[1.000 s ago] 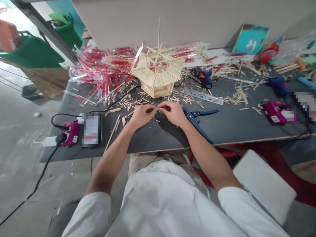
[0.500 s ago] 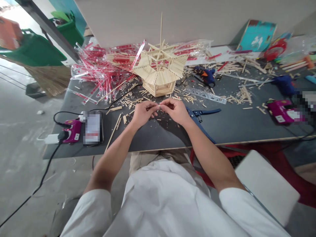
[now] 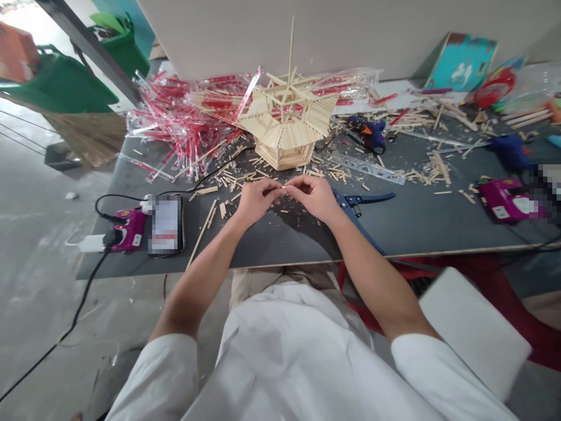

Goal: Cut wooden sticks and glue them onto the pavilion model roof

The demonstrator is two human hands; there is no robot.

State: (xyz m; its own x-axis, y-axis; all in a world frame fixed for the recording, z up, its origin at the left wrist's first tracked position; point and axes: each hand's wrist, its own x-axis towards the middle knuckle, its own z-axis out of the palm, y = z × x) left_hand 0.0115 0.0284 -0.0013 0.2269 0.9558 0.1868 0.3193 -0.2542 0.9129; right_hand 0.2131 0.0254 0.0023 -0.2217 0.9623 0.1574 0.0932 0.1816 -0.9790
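Fingertips nearly together, my left hand (image 3: pixel 259 200) and my right hand (image 3: pixel 312 196) pinch a tiny pale piece of wooden stick (image 3: pixel 284 187) between them. Most of that piece is hidden by the fingers. Just beyond them stands a pavilion model built of wooden sticks (image 3: pixel 284 131), with a sloping roof and a tall thin stick rising from its top. Blue-handled cutters (image 3: pixel 357 202) lie beside my right hand, partly covered by the forearm. Short stick offcuts (image 3: pixel 234 175) are strewn around the model's base.
Red-and-clear plastic wrappers (image 3: pixel 175 126) heap at the back left. A phone (image 3: pixel 165 227) and a magenta power strip (image 3: pixel 130 230) lie at left. To the right are a clear ruler (image 3: pixel 368 168), glue guns (image 3: pixel 372 133) and another magenta power strip (image 3: pixel 506 199).
The view has shifted slightly, so things on the table appear a little to the right. Both hands keep their pinch, with hardly any movement of the fingers.
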